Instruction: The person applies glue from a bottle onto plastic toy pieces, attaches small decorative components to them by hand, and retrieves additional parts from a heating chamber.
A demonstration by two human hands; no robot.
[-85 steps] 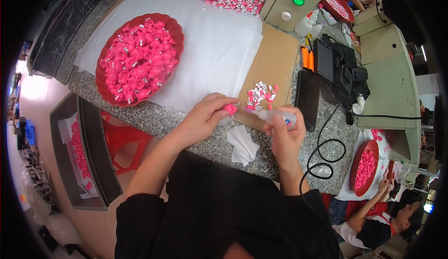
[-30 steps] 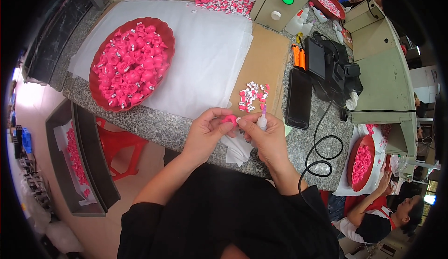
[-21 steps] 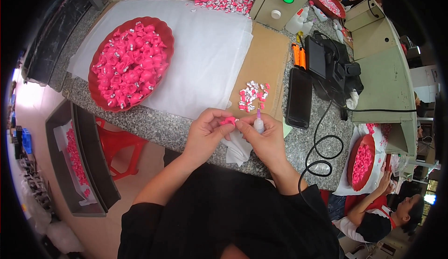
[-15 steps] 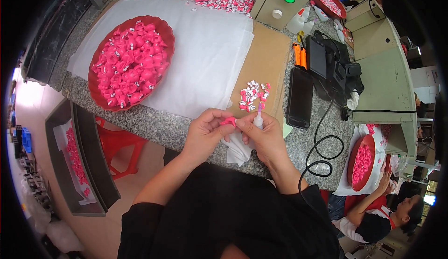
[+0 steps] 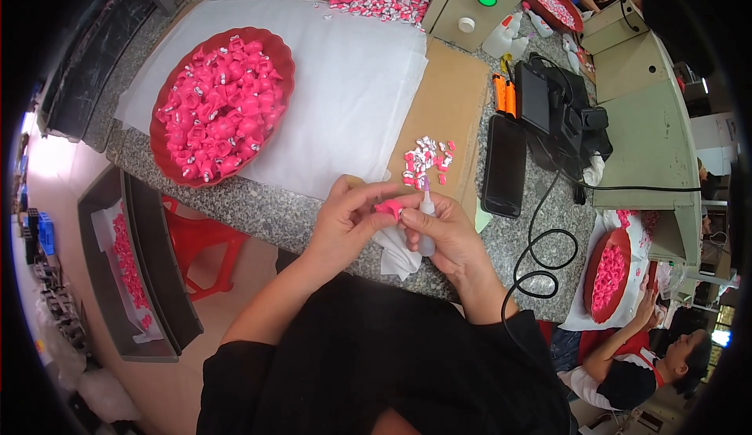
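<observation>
My left hand (image 5: 341,227) pinches a small pink plastic piece (image 5: 388,208) over the table's front edge. On its right, my right hand (image 5: 453,239) has thumb and fingertips at the same piece. That hand also grips a slim white squeeze bottle (image 5: 427,223) with a thin purplish tip, held upright. A crumpled white cloth (image 5: 399,259) lies under my hands. Just beyond them, small pink and white parts (image 5: 427,157) are scattered on cardboard (image 5: 450,82). A red scalloped tray (image 5: 289,74) heaped with pink pieces stands at the far left.
White paper (image 5: 337,82) covers the middle of the granite table. To the right lie a black phone (image 5: 503,164), orange markers (image 5: 505,94), a black device and a looped cable (image 5: 540,278). A grey bin (image 5: 168,278) and red stool (image 5: 204,235) are at left; a co-worker (image 5: 619,364) sits at right.
In my right hand the bottle has shifted left and shows more of its body. The pink piece has moved slightly right and down and turned between my fingers.
</observation>
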